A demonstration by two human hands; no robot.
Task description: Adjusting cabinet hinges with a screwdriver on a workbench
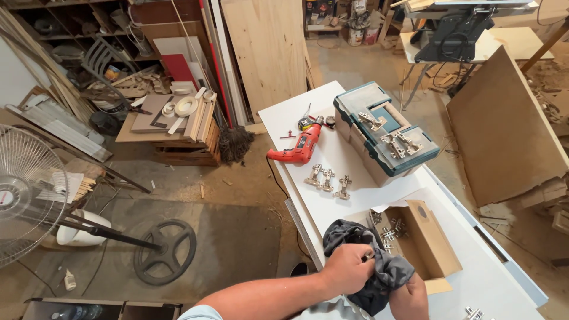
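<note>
We cannot see much of what the hands are working on: a dark grey cloth [379, 269] is bunched over it, and only a small glint of metal shows at the left hand's fingertips, too small for us to name. The right hand [409, 296] is largely buried under the cloth and cut off by the lower edge of the view, so we cannot tell whether it is clenched or loose. The left hand [349, 268] lies on top, fingers curled and pinching the cloth (and that bit of metal with it). The cloth sits between the two hands, over the near end of the white table [338, 204], just beside an open cardboard box [430, 240] with metal hinges [391, 232] inside. Further up the table lie three loose hinges [328, 179] in a row, a red power drill [299, 148], and a teal toolbox [385, 139] with more hinges on its lid. At the bottom right corner another hinge [474, 313] is half cut off. A standing fan [24, 195] is at the left.
</note>
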